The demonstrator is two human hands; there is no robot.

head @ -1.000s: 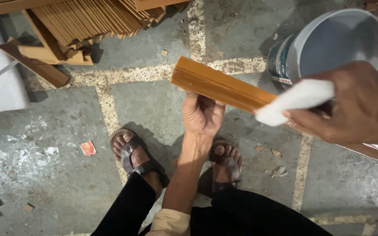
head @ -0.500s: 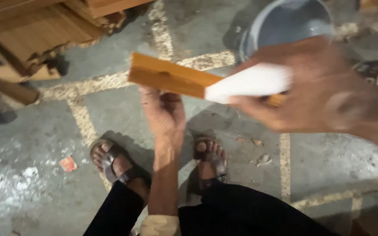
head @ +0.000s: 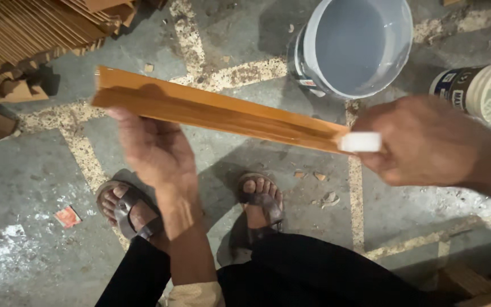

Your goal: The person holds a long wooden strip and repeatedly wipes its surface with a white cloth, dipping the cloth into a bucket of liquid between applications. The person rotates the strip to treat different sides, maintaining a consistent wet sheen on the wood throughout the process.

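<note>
Hands [head: 160, 148] gripping wooden strip [head: 217, 111], probably sponge [head: 361, 142]

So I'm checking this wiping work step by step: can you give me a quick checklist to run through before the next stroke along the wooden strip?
1. Strip supported: the left hand holds the wooden strip from beneath near its left end. Ok.
2. Pad in hand: the right hand grips the white pad. Ok.
3. Pad on the wood: it sits at the strip's right end, touching. Ok.
4. Coating even: the top face looks glossy, but the sheen is too blurred to judge. Cannot tell.
5. Bucket within reach: the grey bucket stands open on the floor beyond the strip. Ok.
6. Feet clear: both sandalled feet are below the strip. Ok.
</note>
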